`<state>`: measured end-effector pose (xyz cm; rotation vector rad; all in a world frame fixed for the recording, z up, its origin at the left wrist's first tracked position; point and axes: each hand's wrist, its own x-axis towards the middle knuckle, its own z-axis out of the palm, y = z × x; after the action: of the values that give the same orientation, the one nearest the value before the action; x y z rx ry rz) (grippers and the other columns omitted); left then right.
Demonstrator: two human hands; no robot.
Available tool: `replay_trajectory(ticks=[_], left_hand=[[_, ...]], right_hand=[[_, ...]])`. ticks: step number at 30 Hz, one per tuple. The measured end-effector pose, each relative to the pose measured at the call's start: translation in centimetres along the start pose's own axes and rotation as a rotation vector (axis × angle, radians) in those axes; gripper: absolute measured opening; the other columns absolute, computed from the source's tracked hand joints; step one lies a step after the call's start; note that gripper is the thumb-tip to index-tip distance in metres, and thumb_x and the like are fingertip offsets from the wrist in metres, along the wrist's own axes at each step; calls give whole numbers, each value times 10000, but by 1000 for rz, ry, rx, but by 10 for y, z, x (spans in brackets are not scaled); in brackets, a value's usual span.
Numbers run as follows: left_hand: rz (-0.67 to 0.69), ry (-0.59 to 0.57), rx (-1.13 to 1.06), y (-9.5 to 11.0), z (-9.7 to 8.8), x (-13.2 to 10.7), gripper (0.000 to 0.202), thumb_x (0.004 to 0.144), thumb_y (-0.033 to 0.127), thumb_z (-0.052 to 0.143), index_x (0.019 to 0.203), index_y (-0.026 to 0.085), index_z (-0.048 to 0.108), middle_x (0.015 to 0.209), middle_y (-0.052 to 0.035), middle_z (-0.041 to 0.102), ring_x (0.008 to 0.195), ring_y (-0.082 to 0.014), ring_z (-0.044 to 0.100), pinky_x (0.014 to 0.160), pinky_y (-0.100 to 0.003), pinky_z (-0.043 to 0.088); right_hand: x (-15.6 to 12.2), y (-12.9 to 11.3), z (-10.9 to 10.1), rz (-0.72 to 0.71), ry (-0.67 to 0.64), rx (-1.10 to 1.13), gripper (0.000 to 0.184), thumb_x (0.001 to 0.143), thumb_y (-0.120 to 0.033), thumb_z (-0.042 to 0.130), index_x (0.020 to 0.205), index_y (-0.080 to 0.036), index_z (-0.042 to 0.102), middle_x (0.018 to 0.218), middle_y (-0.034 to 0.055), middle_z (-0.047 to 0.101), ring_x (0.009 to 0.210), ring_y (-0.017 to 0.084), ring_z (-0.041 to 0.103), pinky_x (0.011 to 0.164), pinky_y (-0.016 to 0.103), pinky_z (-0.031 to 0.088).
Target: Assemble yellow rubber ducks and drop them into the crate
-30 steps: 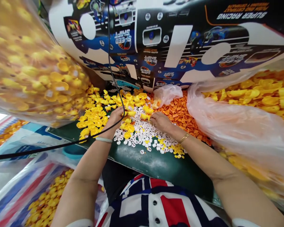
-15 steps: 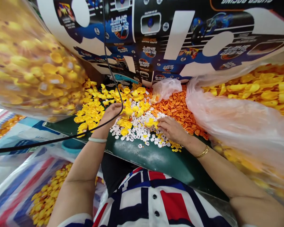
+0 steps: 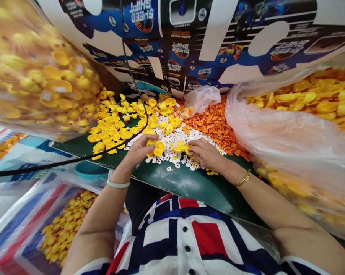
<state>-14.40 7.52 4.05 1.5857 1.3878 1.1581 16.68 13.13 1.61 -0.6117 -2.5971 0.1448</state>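
My left hand (image 3: 140, 149) is closed, thumb and fingers pinching a hollow yellow plastic shell (image 3: 159, 148) over the pile. Opposite it, my right hand (image 3: 206, 153) grips another yellow plastic piece (image 3: 178, 146) at its fingertips. Small white pieces with dark eye marks (image 3: 172, 156) lie under and between both hands. Left of my left hand spreads a heap of yellow shells (image 3: 109, 130). Beyond my right hand is a heap of orange pieces (image 3: 209, 124). A few small yellow discs (image 3: 211, 172) lie below my right wrist.
A clear bag of yellow parts (image 3: 40, 84) bulges at the left. Another plastic bag (image 3: 275, 130) with yellow parts lies right. A printed cardboard sheet (image 3: 189, 49) stands behind. A black cable (image 3: 75, 161) crosses in front of the green table (image 3: 186, 189). Yellow duck parts (image 3: 67, 221) fill a striped sack lower left.
My left hand has come down and toward my right hand, and a yellow shell now shows in its fingers. My right hand stays nearly in place with its yellow piece.
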Motion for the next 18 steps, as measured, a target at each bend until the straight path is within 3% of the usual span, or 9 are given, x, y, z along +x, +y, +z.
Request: replay_trajectory(ticks=[3,4,5,7,11,13,15,18], left_hand=[[110,368,277,3,-4,0,385,758,235,688,1140,211,648,1283,-102,614,1279,-286,508,1133,-462,348],[117,419,318,5,-1,-2,377,767,245,697,1140,213,653,1280,-103,609,1272,-290,509,1130,-454,352],[96,396,305,7,4,-6,352,786,265,695,1133,215,662,1261,-104,617,1239,-288,532,1109,-445,378],[-32,138,125,12,21,-17,299,839,324,661,1118,218,681,1184,-99,660,1118,-266,608,1014,-415,461],[-427,-714,-442,11,63,-42,410,823,383,699,1201,228,670,1131,-102,713,1015,-247,675,864,-365,533],[-572,-971,-638,6,78,-51,408,773,363,750,1148,211,696,1028,-99,741,892,-236,704,759,-334,550],[-658,-1000,-773,1,87,-58,361,721,324,790,1048,186,722,908,-90,748,748,-218,706,657,-302,544],[-686,-722,-931,-3,95,-65,400,694,252,802,1076,193,700,892,-74,733,700,-205,702,645,-299,549]], right_hand=[[-12,-18,-8,-42,-18,40,199,1008,-269,461,1018,-185,641,1192,125,631,1007,237,535,863,396,490],[-15,-26,-10,-67,-33,41,203,1010,-278,463,1005,-185,643,1195,123,634,1001,235,539,854,390,497],[-18,-35,-13,-102,-52,35,212,1012,-282,462,992,-184,648,1200,121,637,1003,233,544,852,383,503],[-22,-51,-18,-206,-89,18,231,1016,-272,455,976,-176,661,1210,119,643,1029,230,553,873,363,509],[-22,-73,-28,-445,-183,-10,246,1008,-199,438,992,-163,681,1181,108,659,1049,223,579,940,323,498],[-20,-74,-31,-512,-233,3,256,1007,-183,425,1013,-185,681,1197,91,654,1032,212,590,926,310,498],[-16,-65,-31,-516,-276,86,254,1007,-182,423,1051,-211,671,1240,73,637,1045,193,585,914,298,493],[-3,-32,-24,-277,-203,218,232,1013,-235,446,1119,-198,649,1174,87,655,1059,195,567,909,323,476]])
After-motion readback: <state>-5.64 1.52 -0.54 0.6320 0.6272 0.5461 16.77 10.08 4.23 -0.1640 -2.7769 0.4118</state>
